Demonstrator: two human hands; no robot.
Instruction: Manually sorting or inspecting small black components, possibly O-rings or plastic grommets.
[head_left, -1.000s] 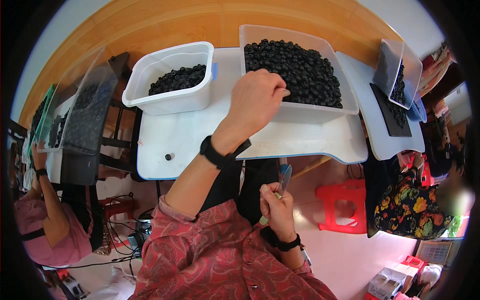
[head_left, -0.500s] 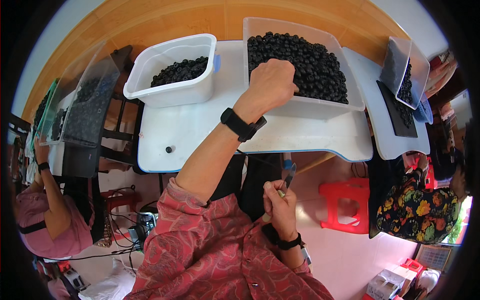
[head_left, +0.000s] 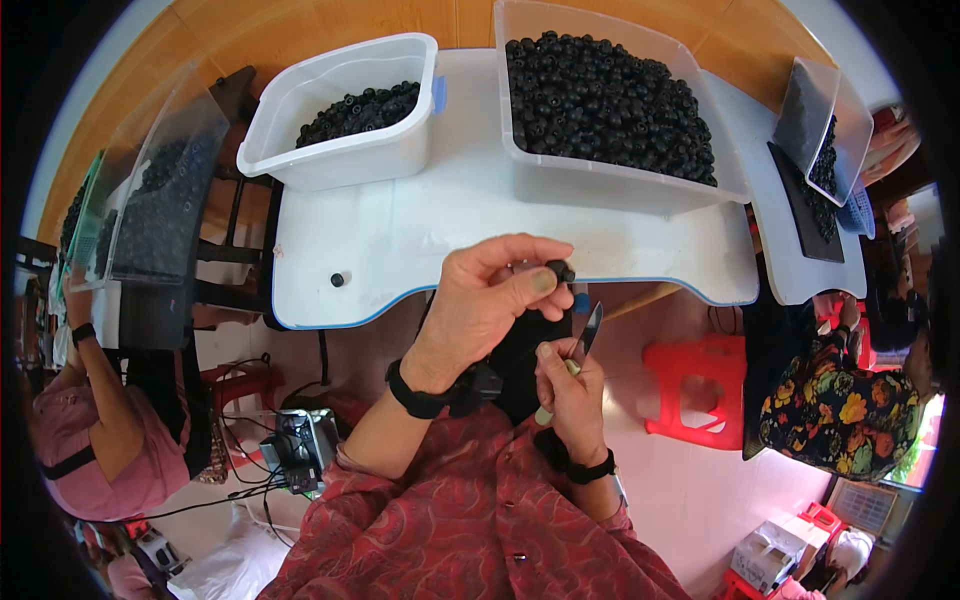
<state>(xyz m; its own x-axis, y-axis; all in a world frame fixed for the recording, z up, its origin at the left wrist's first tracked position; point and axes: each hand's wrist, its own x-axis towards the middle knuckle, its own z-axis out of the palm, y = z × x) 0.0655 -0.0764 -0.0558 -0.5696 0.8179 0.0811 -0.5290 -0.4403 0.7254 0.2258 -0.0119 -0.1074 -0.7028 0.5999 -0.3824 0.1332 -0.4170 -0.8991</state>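
Note:
Between the thumb and fingertips of my left hand is a small black round part, held just over the table's near edge. Closed around the pale handle of a small knife, my right hand is a little below and to the right. The blade points up, close to the black part but apart from it. Beyond my hands, a large translucent bin is heaped with similar black parts. To its left, a white tub holds a smaller pile of them.
One loose black part lies at the left of the white table. A red stool stands on the floor to the right. Co-workers sit on both sides, near a tilted clear bin at right and another bin at left.
My left hand has come out of the large bin toward me, now pinching a black part. My right hand has risen slightly with the knife. The view has shifted a little.

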